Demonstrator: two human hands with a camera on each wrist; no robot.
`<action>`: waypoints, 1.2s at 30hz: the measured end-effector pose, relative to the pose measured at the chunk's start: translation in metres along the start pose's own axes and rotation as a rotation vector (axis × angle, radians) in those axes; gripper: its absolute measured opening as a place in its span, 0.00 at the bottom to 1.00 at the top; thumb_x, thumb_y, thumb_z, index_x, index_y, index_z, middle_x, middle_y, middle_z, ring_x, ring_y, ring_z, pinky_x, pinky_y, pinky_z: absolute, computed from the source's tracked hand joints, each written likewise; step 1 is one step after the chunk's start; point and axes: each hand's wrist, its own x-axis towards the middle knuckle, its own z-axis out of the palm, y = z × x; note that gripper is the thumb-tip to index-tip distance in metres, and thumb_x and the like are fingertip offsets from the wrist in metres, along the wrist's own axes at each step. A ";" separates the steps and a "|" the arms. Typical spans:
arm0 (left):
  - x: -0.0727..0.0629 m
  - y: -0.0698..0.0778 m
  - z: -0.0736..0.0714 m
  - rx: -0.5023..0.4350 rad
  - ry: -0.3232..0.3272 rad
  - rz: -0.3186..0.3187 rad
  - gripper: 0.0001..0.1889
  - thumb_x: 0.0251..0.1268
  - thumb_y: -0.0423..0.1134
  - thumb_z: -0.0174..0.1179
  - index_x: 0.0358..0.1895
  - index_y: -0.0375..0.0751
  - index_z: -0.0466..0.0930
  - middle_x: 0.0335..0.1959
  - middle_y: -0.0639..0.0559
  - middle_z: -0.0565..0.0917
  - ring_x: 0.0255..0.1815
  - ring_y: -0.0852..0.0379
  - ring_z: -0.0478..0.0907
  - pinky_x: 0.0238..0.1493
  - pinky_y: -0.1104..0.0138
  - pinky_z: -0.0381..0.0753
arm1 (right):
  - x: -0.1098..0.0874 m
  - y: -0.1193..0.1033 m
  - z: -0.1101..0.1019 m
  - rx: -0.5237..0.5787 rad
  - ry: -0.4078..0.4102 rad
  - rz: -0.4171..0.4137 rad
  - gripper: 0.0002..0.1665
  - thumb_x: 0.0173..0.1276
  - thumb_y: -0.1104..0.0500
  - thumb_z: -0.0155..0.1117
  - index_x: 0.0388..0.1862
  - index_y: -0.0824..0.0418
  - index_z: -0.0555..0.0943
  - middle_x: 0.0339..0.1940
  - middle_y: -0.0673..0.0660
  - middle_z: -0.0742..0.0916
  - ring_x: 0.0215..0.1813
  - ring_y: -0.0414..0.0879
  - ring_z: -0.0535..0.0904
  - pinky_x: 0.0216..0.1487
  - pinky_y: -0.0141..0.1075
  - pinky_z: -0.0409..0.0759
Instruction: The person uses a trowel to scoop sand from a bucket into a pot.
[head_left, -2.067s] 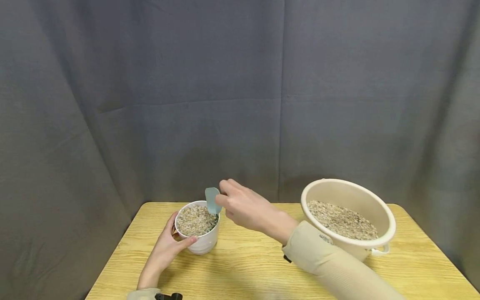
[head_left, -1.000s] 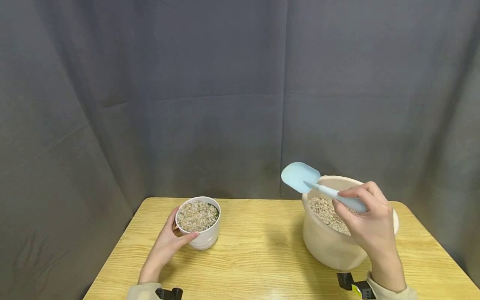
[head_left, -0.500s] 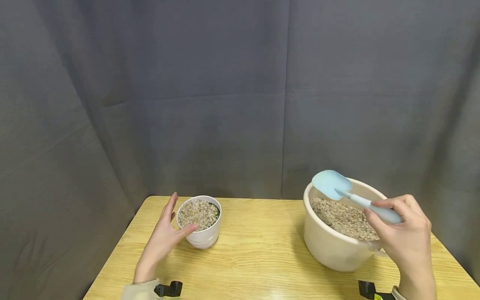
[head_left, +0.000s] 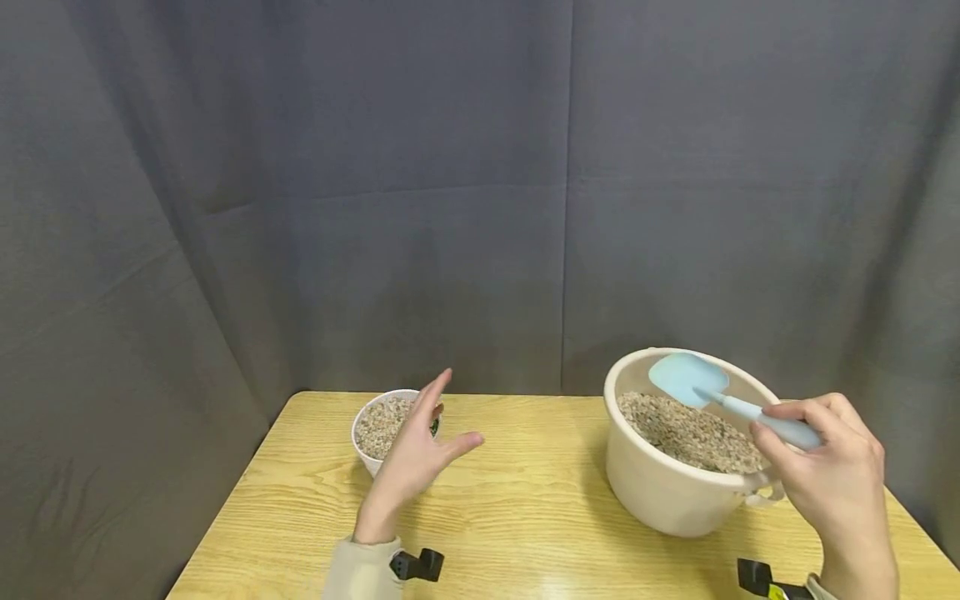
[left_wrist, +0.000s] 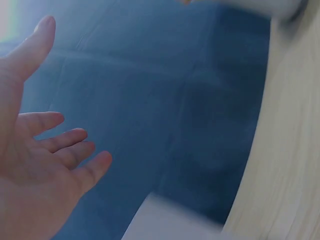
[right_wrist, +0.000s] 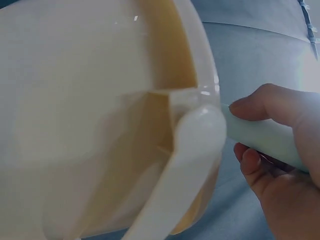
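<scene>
My left hand (head_left: 412, 454) hovers in front of the white pot (head_left: 369, 462), fingers spread and nothing in its grasp, also plain in the left wrist view. It hides part of the pot, which is filled with pale gravel (head_left: 378, 425) and a bit of green at the right rim. My right hand (head_left: 832, 467) grips the handle of a light blue trowel (head_left: 690, 379). The trowel's blade is over the cream bucket (head_left: 667, 496), above the gravel inside. In the right wrist view the fingers pinch the trowel handle beside the bucket's rim.
A wood-grain table (head_left: 517, 500) carries both containers, the pot at left and the bucket at right. The bucket has a white handle (right_wrist: 185, 160) at its side. Grey curtains (head_left: 450, 208) hang close behind the table's back edge.
My left hand has let go of the pot and moved right, across its front. My right hand has carried the trowel from the pot rightward to over the bucket.
</scene>
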 end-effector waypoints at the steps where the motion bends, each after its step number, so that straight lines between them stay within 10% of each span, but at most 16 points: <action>1: 0.004 0.003 0.009 -0.003 -0.021 0.004 0.49 0.56 0.50 0.72 0.78 0.54 0.50 0.77 0.49 0.53 0.71 0.38 0.60 0.67 0.49 0.66 | 0.000 0.001 0.000 -0.005 -0.005 -0.006 0.13 0.42 0.74 0.74 0.29 0.65 0.85 0.30 0.47 0.77 0.31 0.30 0.67 0.33 0.22 0.62; 17: 0.052 0.029 0.137 -0.059 -0.289 -0.019 0.52 0.53 0.59 0.71 0.78 0.56 0.51 0.76 0.55 0.57 0.67 0.45 0.67 0.64 0.58 0.71 | 0.010 0.045 -0.005 -0.142 -0.189 -0.346 0.15 0.38 0.72 0.72 0.27 0.58 0.83 0.29 0.48 0.75 0.30 0.32 0.67 0.29 0.28 0.68; 28: 0.064 0.031 0.157 -0.114 -0.270 -0.007 0.58 0.48 0.56 0.76 0.79 0.53 0.46 0.76 0.54 0.56 0.69 0.57 0.63 0.65 0.64 0.70 | 0.052 0.062 0.002 -0.110 -0.508 -0.659 0.20 0.38 0.71 0.74 0.28 0.51 0.79 0.30 0.42 0.73 0.29 0.34 0.69 0.26 0.24 0.69; 36: 0.068 0.026 0.166 -0.220 -0.270 0.042 0.60 0.44 0.48 0.80 0.79 0.50 0.47 0.74 0.50 0.61 0.71 0.59 0.61 0.66 0.60 0.68 | 0.070 0.056 -0.001 -0.317 -0.771 -0.480 0.14 0.48 0.65 0.79 0.28 0.56 0.80 0.24 0.43 0.76 0.24 0.36 0.68 0.20 0.33 0.68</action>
